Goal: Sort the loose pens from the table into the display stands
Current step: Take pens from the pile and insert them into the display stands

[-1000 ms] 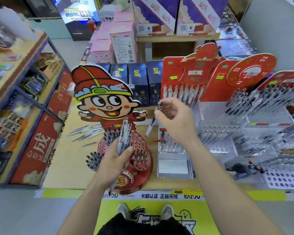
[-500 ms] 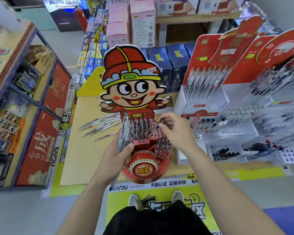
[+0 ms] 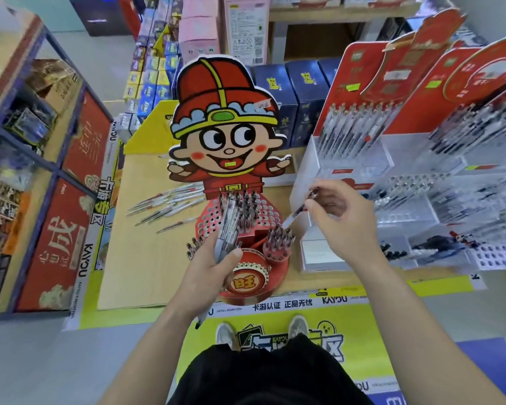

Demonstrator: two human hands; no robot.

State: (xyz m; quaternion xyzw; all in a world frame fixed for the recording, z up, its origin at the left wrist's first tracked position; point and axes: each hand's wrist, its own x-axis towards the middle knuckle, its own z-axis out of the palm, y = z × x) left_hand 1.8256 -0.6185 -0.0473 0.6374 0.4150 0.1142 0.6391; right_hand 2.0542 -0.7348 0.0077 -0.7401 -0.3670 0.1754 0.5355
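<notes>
Angling its pen [image 3: 297,211], right hand [image 3: 341,213] shifted rightward.

Dark blue boxes [image 3: 301,92] stand in a row, with pink boxes [image 3: 199,30] stacked behind their left end. At the left, a blue-framed shelf unit [image 3: 46,163] carries red panels [image 3: 56,244] with gold characters along its lower front edge. On the floor, grey shoes [image 3: 300,325] stand on a yellow floor graphic [image 3: 371,340].

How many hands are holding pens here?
2. The left hand grips a bundle of pens by the red stand; the right hand pinches one pen above its right cup.
</notes>
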